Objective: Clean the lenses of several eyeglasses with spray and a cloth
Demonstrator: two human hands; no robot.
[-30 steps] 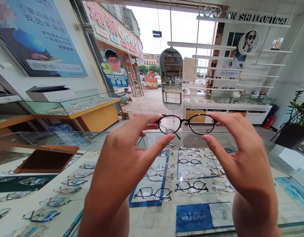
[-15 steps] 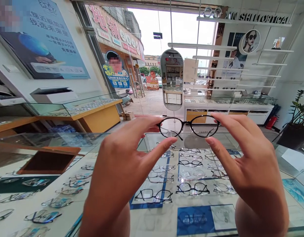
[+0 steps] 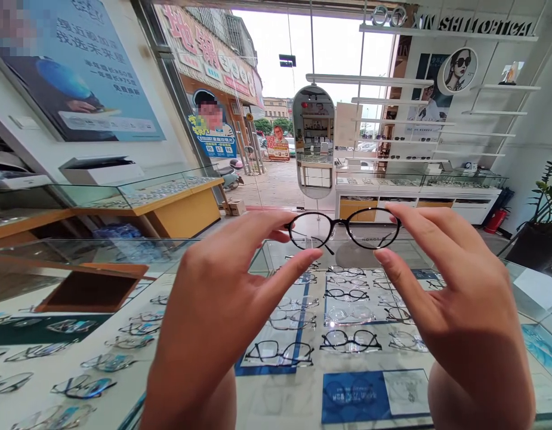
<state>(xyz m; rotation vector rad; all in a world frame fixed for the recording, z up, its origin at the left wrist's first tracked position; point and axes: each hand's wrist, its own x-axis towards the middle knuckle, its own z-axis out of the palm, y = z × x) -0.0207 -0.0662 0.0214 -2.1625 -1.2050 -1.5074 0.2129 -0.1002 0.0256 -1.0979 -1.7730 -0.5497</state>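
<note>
One pair of black glasses [image 3: 339,222]: in the head view, raised above the display, just right of the frame's centre; round lenses, bridge nearly level, the tip of a temple arm showing below the left lens.
Left hand [image 3: 226,280]: left of centre, back of the hand to the camera; fingers narrowed on the left end of the black glasses, thumb stretched out below the left lens; whether the thumb touches the rim, I cannot tell.
Right hand [image 3: 463,280]: right of centre; index finger at the right end of the black glasses, thumb just under the right lens, so the fingers hold that end too.
Tabletop [image 3: 267,400]: spans the lower half of the frame, pale, with glass panes about it.
Display glasses [image 3: 351,340]: in rows between and below the two hands, with more at lower left, well apart from the held pair.
Blue-and-white card [image 3: 354,397]: bottom of the frame, between the forearms.
Brown-edged dark panel [image 3: 92,288]: lower left, tilted.
Oval mirror [image 3: 314,143]: upper centre, directly above the black glasses in the frame.
White shelves [image 3: 369,80]: upper right, below raised shop lettering [image 3: 477,25].
Potted plant [image 3: 539,239]: right edge, near a red extinguisher [image 3: 496,221].
Blue poster [image 3: 110,107]: upper left, on the wall.
</note>
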